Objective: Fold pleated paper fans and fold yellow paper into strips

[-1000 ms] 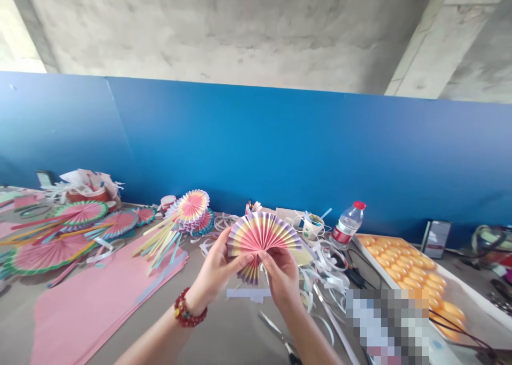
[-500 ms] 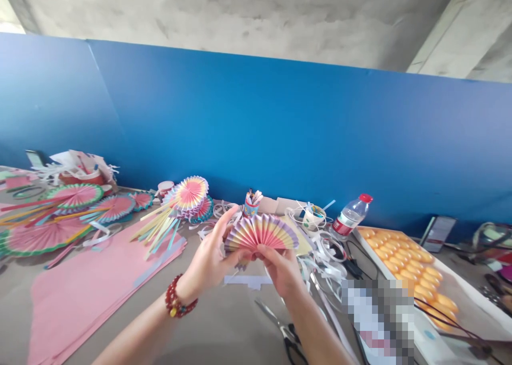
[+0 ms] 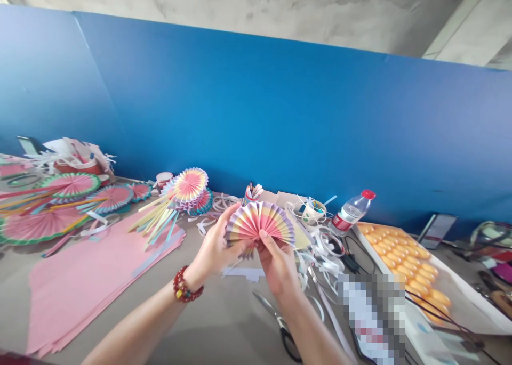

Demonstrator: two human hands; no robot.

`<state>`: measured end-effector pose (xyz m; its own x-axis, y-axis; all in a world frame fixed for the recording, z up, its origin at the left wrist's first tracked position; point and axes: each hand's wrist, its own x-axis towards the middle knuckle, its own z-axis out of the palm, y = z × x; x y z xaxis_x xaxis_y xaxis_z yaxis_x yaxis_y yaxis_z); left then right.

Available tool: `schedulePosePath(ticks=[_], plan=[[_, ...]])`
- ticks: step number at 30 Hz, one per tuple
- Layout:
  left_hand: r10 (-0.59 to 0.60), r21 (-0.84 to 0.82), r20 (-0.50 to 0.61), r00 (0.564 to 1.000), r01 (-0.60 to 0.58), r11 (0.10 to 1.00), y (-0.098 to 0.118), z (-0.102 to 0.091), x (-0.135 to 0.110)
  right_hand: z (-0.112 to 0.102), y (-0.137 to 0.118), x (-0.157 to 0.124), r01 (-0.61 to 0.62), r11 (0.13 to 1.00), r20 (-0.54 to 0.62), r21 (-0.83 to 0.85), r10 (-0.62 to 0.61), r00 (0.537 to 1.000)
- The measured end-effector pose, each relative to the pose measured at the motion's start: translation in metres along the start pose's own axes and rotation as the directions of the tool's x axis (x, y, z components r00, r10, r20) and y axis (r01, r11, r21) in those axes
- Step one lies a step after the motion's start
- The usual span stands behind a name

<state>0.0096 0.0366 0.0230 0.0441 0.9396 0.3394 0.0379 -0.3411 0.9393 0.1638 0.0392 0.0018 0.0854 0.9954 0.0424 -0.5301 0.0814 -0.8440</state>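
Note:
Both hands hold a pleated paper fan (image 3: 262, 222), pink at the centre with yellow and purple bands at the rim, spread open above the table. My left hand (image 3: 216, 248), a red bead bracelet on its wrist, pinches the fan's left side with the index finger along the edge. My right hand (image 3: 276, 264) grips the fan's lower middle with the thumb pressed on the pleats.
Pink paper sheets (image 3: 80, 280) lie at the left, with finished fans (image 3: 188, 186) and coloured strips behind. Scissors (image 3: 280, 327) lie near my right forearm. White paper strips (image 3: 320, 248), a water bottle (image 3: 352, 210) and a tray of orange pieces (image 3: 404, 258) are at the right.
The view has tilted down a little. The fan tipped flatter half a second ago and now faces me again, held slightly lower; both hands kept their grip.

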Motion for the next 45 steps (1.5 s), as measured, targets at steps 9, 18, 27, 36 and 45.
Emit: schedulePosePath(ticks=[9, 18, 27, 36, 45], plan=[[-0.043, 0.100, 0.110, 0.993, 0.032, 0.994, -0.001, -0.020, 0.011, -0.008, -0.002, 0.003, 0.064, 0.935, 0.338, -0.348, 0.061, 0.939], [-0.137, -0.261, -0.018, 0.990, 0.127, 0.957, -0.008, -0.015, 0.009, -0.013, -0.009, 0.006, 0.117, 0.962, 0.078, -0.245, -0.101, 0.992], [-0.113, -0.369, -0.134, 0.985, 0.056, 0.928, -0.011, -0.014, 0.013, -0.012, -0.011, 0.007, 0.127, 0.966, 0.098, -0.226, -0.107, 0.989], [-0.322, -0.623, -0.386, 0.864, 0.013, 0.782, -0.009, -0.015, 0.022, -0.016, 0.008, 0.008, 0.081, 0.962, 0.139, -0.262, -0.046, 0.989], [-0.240, -0.630, -0.196, 0.951, 0.065, 0.774, -0.016, -0.004, 0.016, -0.014, 0.006, 0.008, 0.113, 0.980, 0.265, -0.161, -0.067, 0.962]])
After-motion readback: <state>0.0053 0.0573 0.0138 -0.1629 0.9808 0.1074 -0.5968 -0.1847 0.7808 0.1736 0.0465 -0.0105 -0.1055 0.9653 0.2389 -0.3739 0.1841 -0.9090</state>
